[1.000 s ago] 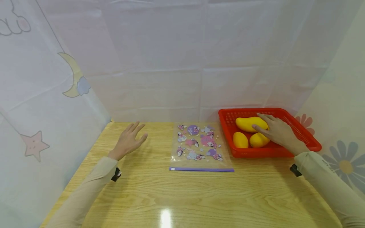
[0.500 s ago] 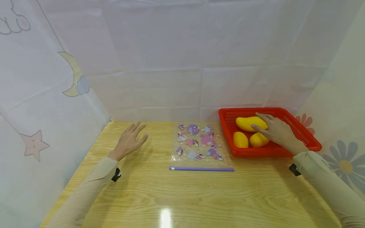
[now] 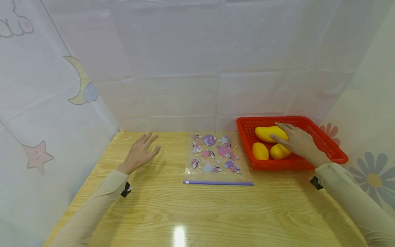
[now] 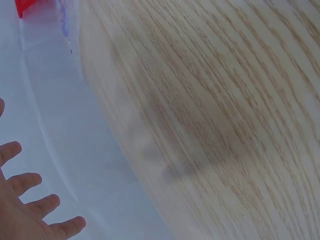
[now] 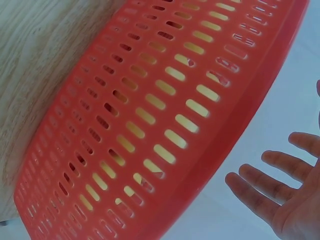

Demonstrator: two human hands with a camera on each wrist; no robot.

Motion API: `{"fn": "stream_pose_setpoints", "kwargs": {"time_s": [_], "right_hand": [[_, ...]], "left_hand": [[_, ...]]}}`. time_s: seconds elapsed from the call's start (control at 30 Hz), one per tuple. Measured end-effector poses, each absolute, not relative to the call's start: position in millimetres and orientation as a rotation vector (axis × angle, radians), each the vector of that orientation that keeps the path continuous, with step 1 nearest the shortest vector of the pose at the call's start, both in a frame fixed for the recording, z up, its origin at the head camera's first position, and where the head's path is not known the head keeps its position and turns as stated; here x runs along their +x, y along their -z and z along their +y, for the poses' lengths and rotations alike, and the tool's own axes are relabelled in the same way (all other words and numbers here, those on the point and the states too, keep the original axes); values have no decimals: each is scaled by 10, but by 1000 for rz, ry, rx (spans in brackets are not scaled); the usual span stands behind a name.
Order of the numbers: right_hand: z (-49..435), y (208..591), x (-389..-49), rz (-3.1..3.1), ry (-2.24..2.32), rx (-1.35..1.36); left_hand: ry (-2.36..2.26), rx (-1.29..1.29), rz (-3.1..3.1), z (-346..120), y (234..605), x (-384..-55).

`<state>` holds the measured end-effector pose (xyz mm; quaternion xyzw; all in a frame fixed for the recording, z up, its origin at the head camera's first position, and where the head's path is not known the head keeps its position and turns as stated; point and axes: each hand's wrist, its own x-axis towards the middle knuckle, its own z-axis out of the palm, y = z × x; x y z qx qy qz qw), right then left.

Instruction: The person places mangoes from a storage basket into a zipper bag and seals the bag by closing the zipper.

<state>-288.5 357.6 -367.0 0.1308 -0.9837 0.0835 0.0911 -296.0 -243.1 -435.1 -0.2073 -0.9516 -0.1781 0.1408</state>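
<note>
My right hand [image 3: 298, 141] is over the red plastic basket [image 3: 277, 166], its fingertips near a long yellow fruit shaped like a mango [image 3: 266, 133]. In the right wrist view those fingers [image 5: 260, 185] are spread, holding nothing, beyond the basket's slotted wall [image 5: 140, 115]. Two shorter yellow fruits lie in the basket's front part: one on the left [image 3: 260, 151], the other [image 3: 279, 152] partly covered by my thumb. At the left, my left hand [image 3: 138, 154] hovers with fingers spread over the wooden table. Between the hands lies a flat clear zip bag [image 3: 218, 154] with cartoon prints and a purple slider strip [image 3: 219, 183].
Behind the table [image 3: 172, 212] hangs a pale sheet [image 3: 169, 68]. Printed side sheets flank it, with a moon [image 3: 78, 80] and star [image 3: 37, 157] on the left and a grey flower [image 3: 373, 180] on the right. The basket stands close to the back and right sheets.
My right hand has drifted slightly left over the basket. The left hand, the bag and the fruits stay where they were.
</note>
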Motion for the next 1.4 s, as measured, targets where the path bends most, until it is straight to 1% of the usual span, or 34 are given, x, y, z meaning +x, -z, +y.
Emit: {"fn": "stream_pose_setpoints", "kwargs": {"time_s": [0.73, 1.4], "right_hand": [[3518, 3707, -2912, -2918, -231, 411], [3436, 3718, -2845, -2948, -259, 416]], "left_hand": [[528, -627, -2716, -2403, 4362, -2950], [569, -685, -2727, -2293, 4375, -2883]]}}
